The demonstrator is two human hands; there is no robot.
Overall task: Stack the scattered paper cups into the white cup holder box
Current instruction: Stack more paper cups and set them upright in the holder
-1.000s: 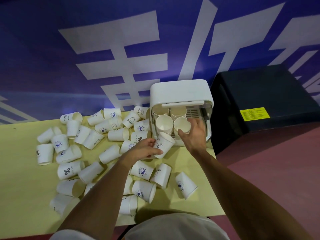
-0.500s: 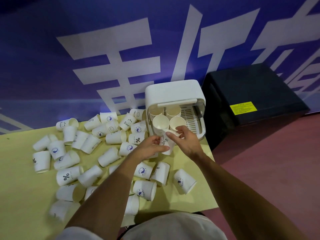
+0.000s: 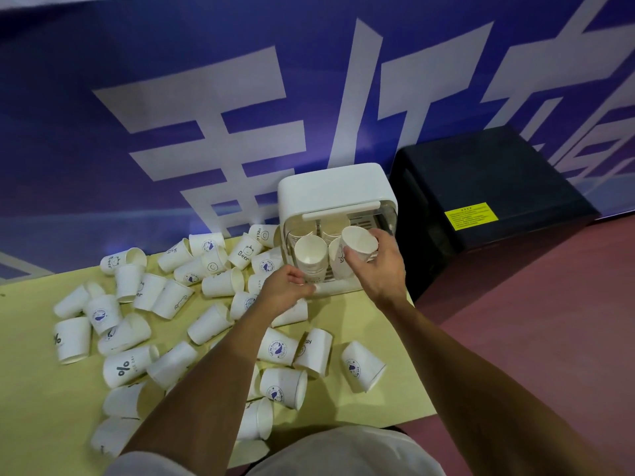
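The white cup holder box (image 3: pixel 335 187) stands at the table's far right, its front open, with stacks of cups (image 3: pixel 310 254) inside. My right hand (image 3: pixel 381 269) grips a white paper cup (image 3: pixel 359 242), mouth up, at the box's front right opening. My left hand (image 3: pixel 287 292) hovers just below the box front, fingers curled, holding nothing I can see. Several white paper cups (image 3: pixel 220 283) with printed logos lie scattered over the yellow table (image 3: pixel 37 400) to the left and in front.
A black box (image 3: pixel 488 187) with a yellow label stands right of the table, on a reddish floor (image 3: pixel 536 321). A blue wall with large white characters rises behind. The table's right edge runs just past the holder box.
The cup passed from my left hand to my right hand, which lifted it up to the box opening. My left hand drew back and down.
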